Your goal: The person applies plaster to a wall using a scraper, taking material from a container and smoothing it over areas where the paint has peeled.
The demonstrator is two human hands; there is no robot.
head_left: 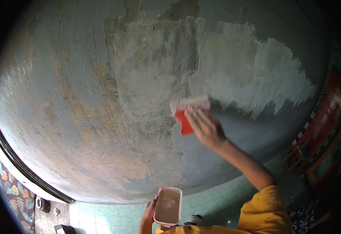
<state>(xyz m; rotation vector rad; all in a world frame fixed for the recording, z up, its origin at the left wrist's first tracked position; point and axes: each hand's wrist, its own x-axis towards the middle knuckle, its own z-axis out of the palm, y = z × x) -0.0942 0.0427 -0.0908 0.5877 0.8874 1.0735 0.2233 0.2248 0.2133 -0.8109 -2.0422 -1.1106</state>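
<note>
Putty knife [186, 115] with a red handle and a pale, smeared blade sits in our right hand [205, 126], fingers closed around the handle, blade edge pressed flat to the wall [80, 97]. We note the wall is worn blue-grey with ochre patches on its left half and a broad band of pale filler [256, 74] spread across its upper right; the blade rests at the lower left edge of that band, beside a greyer skimmed patch in the middle. Our left hand [150, 212] grips a rectangular pink tub [169, 206] by its left long side, thumb over the rim, held low and well below the knife. Inside the tub we see a layer of pale grey-beige paste coating the bottom and walls; depth cannot be judged. A yellow sleeve [266, 212] covers our right upper arm. Green floor tiles [112, 216] lie below the wall.
</note>
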